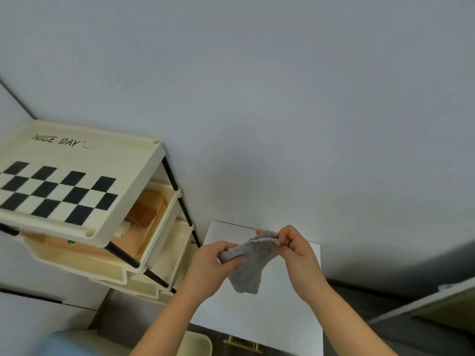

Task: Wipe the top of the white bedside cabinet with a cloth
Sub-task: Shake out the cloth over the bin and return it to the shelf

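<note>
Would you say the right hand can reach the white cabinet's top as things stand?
Probably yes: the right hand, pinching the grey cloth with the left hand, is above the cabinet top, with nothing visible between.

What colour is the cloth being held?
The cloth is speckled grey; the head view shows it.

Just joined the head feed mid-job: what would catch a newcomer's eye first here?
The grey cloth stands out first, bunched between the left hand and right hand, which both pinch it at bottom centre. Below it lies the white cabinet top, and the cloth appears to be held above it. At left stands a cream tiered rack, its top tray printed with a black checkerboard and NICE DAY.
</note>
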